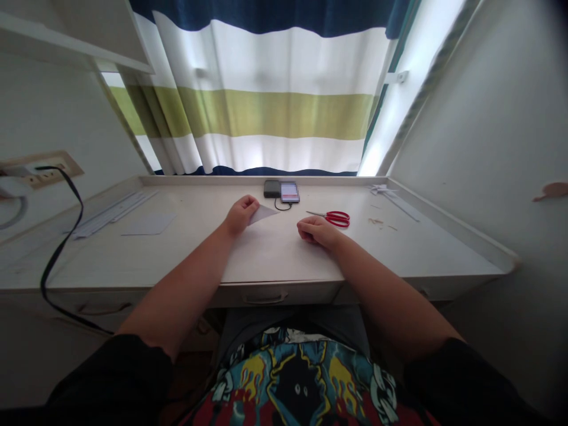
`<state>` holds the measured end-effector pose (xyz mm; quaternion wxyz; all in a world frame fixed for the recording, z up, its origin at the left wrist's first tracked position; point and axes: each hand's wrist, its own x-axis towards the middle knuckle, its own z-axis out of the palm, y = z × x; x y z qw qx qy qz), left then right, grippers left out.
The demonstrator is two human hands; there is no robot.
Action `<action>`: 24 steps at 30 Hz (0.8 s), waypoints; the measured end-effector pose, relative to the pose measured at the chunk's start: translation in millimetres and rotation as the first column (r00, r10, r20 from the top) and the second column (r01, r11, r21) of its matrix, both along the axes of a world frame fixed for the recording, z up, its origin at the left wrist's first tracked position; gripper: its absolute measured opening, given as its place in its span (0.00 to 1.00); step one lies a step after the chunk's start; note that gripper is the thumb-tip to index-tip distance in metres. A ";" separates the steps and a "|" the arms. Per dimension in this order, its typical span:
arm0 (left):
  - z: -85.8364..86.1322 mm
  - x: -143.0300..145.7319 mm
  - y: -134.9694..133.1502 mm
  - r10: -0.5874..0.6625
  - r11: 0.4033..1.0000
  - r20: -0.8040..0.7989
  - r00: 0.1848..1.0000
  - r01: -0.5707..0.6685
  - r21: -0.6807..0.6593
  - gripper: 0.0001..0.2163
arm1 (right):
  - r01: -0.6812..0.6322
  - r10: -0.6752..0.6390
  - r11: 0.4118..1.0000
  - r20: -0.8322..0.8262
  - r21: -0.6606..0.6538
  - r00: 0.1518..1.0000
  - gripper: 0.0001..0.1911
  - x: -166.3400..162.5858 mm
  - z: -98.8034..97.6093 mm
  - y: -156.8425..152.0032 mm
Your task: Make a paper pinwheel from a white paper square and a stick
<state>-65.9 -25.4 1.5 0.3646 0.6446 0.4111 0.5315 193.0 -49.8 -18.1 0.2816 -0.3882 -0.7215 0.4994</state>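
Note:
My left hand is closed on a small white piece of paper, folded or cut to a point that faces right. Resting on the desk to its right, my right hand has its fingers curled in; whether anything is inside them is hidden. Just behind the right hand lie red-handled scissors, their blades pointing left.
At the desk's back edge a phone and a dark box-like device are joined by a short cable. Paper strips and a white sheet lie left. Paper scraps lie right. A black cable hangs at left.

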 end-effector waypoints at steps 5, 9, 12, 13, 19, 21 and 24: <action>-4.1 37.1 -20.8 -0.184 0.983 -0.126 0.975 0.183 -0.024 0.10 | 0.030 -0.028 0.997 -0.031 0.065 0.999 0.15 -8.2 3.8 -3.5; -5.8 55.0 -32.9 -0.252 0.968 -0.206 0.946 0.251 -0.030 0.09 | 0.008 -0.008 0.994 0.004 0.106 1.000 0.14 -9.2 6.4 -5.3; -6.5 56.6 -35.4 -0.258 0.966 -0.231 0.938 0.253 -0.050 0.09 | -0.001 -0.004 0.991 0.040 0.132 0.999 0.13 -9.5 5.1 -4.9; -6.9 56.2 -35.4 -0.257 0.967 -0.233 0.938 0.249 -0.062 0.10 | 0.005 -0.012 0.990 0.046 0.140 0.999 0.13 -9.8 3.8 -4.3; -10.9 54.7 -32.7 -0.255 0.965 -0.201 0.946 0.236 -0.113 0.11 | 0.084 -0.090 0.978 0.021 0.193 0.996 0.13 -10.4 -8.8 4.4; -11.9 55.2 -32.1 -0.269 0.960 -0.177 0.947 0.250 -0.123 0.12 | 0.093 -0.097 0.975 0.008 0.201 0.995 0.13 -9.9 -11.7 7.6; -12.1 57.1 -31.6 -0.291 0.953 -0.139 0.947 0.274 -0.126 0.12 | 0.084 -0.083 0.977 -0.013 0.196 0.996 0.14 -10.4 -13.4 10.2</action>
